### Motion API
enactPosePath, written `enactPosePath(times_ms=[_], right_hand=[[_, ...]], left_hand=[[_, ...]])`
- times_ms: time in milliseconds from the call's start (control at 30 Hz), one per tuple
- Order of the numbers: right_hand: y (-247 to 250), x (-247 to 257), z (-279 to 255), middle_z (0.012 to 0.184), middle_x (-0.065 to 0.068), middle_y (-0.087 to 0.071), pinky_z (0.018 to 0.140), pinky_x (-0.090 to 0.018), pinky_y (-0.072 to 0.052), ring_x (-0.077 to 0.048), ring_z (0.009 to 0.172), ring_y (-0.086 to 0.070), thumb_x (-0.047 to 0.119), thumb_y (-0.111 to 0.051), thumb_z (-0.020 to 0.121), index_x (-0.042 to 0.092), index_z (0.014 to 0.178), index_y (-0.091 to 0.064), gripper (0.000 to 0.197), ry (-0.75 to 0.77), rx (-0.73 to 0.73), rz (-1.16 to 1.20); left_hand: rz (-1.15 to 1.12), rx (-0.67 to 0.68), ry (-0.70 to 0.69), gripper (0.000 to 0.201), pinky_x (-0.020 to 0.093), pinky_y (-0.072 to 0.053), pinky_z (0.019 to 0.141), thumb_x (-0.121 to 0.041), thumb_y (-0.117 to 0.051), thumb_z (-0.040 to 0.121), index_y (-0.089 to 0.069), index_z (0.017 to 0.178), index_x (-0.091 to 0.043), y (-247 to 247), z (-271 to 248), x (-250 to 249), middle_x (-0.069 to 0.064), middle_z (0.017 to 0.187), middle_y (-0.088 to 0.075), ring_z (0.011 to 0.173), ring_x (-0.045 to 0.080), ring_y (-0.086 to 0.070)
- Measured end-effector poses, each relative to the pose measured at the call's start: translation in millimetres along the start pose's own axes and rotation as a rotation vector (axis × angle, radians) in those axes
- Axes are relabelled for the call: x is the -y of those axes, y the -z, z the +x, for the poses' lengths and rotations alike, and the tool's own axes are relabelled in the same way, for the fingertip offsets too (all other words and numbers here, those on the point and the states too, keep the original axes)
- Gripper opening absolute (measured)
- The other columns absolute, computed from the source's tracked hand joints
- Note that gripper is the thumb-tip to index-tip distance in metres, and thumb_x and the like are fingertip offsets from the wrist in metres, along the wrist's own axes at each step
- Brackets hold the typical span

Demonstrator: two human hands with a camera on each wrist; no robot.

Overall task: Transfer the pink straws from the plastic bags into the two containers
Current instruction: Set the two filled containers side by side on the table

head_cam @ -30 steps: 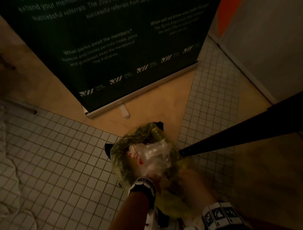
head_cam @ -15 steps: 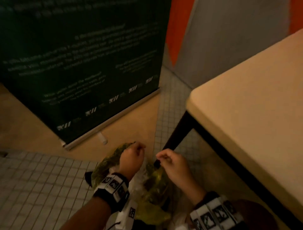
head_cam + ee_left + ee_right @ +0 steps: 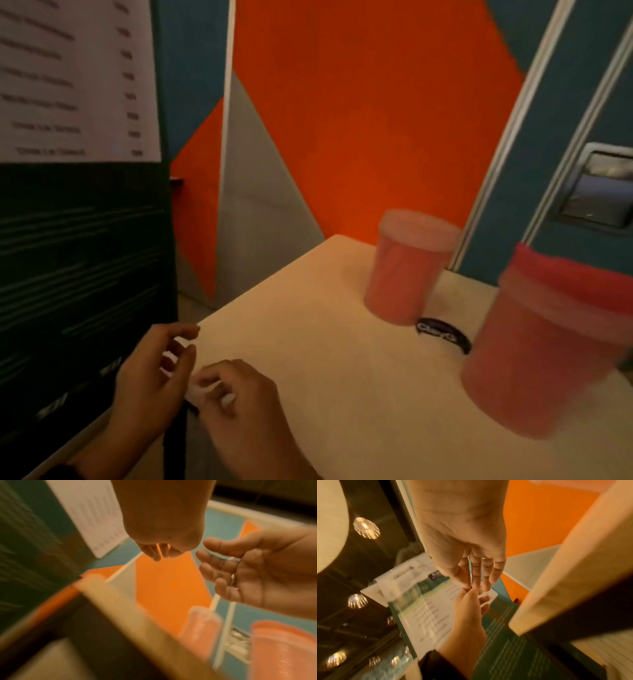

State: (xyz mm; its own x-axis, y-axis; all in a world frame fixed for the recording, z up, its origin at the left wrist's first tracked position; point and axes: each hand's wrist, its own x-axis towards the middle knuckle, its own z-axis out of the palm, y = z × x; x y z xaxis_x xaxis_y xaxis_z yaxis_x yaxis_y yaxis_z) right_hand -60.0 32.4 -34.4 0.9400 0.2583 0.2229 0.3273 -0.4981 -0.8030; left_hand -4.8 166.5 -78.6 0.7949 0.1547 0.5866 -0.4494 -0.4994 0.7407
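A tall dark banner (image 3: 82, 274) with a white printed panel at its top stands off the surface's left edge, in front of a wall (image 3: 359, 120) painted in orange, grey and blue shapes. The pale surface (image 3: 325, 377) fills the lower right of the head view, its near left corner just by the two hands.

Two translucent pink containers stand on it toward the far right. The nearer container (image 3: 541, 346), at the right edge, is the larger in view; the farther container (image 3: 407, 267) stands closer to the far edge by the wall. Both look filled with pink, but blur hides whether single straws show. Between their bases a small black oval label (image 3: 443, 335) with white lettering lies flat on the surface.

The left hand (image 3: 150, 373) hovers at the near left corner, fingers loosely spread and slightly bent, gripping nothing. The right hand (image 3: 239, 397) is just beside it, over the near edge, its fingers relaxed and mostly straight in the right wrist view, a ring on one finger; the fingertips of both hands nearly meet. Something small and whitish (image 3: 198, 389) shows between the hands; I cannot tell what it is, nor whether either hand pinches it.
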Motion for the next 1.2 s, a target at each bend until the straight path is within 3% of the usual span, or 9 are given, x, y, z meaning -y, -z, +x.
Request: enactPosePath(times_ms=[300,433,533,600,700,833,967,1067,1200], right_hand=[[166,-5,-77,0.091,0.022,-0.06,0.067,-0.01,-0.04,0.002,0.084,-0.057,0.024,-0.052,0.075,0.051,0.074,-0.058,0.028,0.041,-0.447,-0.101],[246,-18,-115,0.097,0.017,-0.058,0.073,-0.009,-0.038,-0.002,0.088,-0.053,0.017,-0.059,0.077,0.043,0.077,-0.053,0.027,-0.016,-0.768,-0.31],[304,-25,-143,0.117,0.002,-0.05,0.089,-0.027,-0.041,-0.018,0.108,-0.051,0.011,-0.066,0.079,0.028,0.106,-0.059,0.033,-0.213,-0.985,-0.529],[331,-36,-156,0.132,-0.005,-0.036,0.1,-0.038,-0.039,-0.028,0.121,-0.043,0.017,-0.076,0.071,0.025,0.126,-0.049,0.062,-0.327,-1.047,-0.495],[343,-59,-158,0.151,0.005,0.011,0.113,-0.045,-0.028,-0.028,0.142,-0.017,0.034,-0.089,0.052,0.037,0.145,-0.012,0.121,-0.46,-0.846,-0.395],[337,-97,-137,0.137,0.019,0.045,0.117,-0.043,-0.01,-0.014,0.141,0.022,0.048,-0.09,0.038,0.045,0.14,0.014,0.146,-0.395,-0.815,-0.322],[335,-121,-116,0.155,0.01,0.017,0.113,-0.039,-0.022,-0.009,0.142,0.004,0.036,-0.093,0.04,0.055,0.131,0.004,0.134,-0.319,-0.921,-0.283],[345,-134,-114,0.153,0.011,-0.018,0.107,-0.039,-0.033,-0.014,0.139,-0.024,0.032,-0.094,0.04,0.053,0.132,-0.013,0.125,-0.261,-1.021,-0.284],[364,-152,-114,0.148,0.005,-0.032,0.102,-0.031,-0.034,-0.016,0.132,-0.036,0.022,-0.094,0.041,0.034,0.139,-0.027,0.119,-0.267,-1.121,-0.292]], left_hand=[[-0.165,0.3,-0.287,0.047,0.014,-0.044,0.054,0.005,-0.063,0.081,-0.057,0.091,-0.041,-90,7,-135,-0.024,0.095,-0.061,0.076,0.006,-0.058],[-0.125,0.431,-0.408,0.035,0.017,-0.046,0.063,-0.005,-0.063,0.084,-0.058,0.086,-0.04,-131,22,-177,-0.028,0.1,-0.059,0.085,0.001,-0.056],[-0.11,0.47,-0.458,0.034,0.023,-0.045,0.076,-0.011,-0.063,0.085,-0.053,0.096,-0.041,-161,56,-206,-0.025,0.104,-0.057,0.093,0.0,-0.053],[-0.129,0.465,-0.443,0.032,0.027,-0.042,0.082,-0.013,-0.065,0.082,-0.056,0.106,-0.032,-188,83,-220,-0.012,0.113,-0.058,0.1,0.009,-0.052],[-0.046,0.499,-0.393,0.051,0.032,-0.038,0.093,-0.026,-0.067,0.073,-0.055,0.122,-0.021,-237,123,-225,0.0,0.13,-0.053,0.117,0.021,-0.049],[0.141,0.477,-0.294,0.083,0.051,-0.025,0.109,-0.038,-0.078,0.07,-0.034,0.14,-0.029,-299,142,-207,0.012,0.154,-0.012,0.142,0.031,-0.011],[0.107,0.429,-0.155,0.099,0.067,-0.018,0.105,-0.043,-0.085,0.059,-0.029,0.141,-0.036,-328,134,-191,0.01,0.155,0.018,0.142,0.038,0.008],[0.048,0.328,-0.217,0.092,0.066,-0.015,0.107,-0.037,-0.089,0.053,-0.043,0.131,-0.02,-341,133,-179,0.022,0.154,0.005,0.141,0.043,0.002],[0.049,0.252,-0.323,0.062,0.061,-0.029,0.103,-0.027,-0.086,0.062,-0.05,0.108,-0.006,-345,141,-173,0.031,0.145,-0.019,0.13,0.05,-0.025]])
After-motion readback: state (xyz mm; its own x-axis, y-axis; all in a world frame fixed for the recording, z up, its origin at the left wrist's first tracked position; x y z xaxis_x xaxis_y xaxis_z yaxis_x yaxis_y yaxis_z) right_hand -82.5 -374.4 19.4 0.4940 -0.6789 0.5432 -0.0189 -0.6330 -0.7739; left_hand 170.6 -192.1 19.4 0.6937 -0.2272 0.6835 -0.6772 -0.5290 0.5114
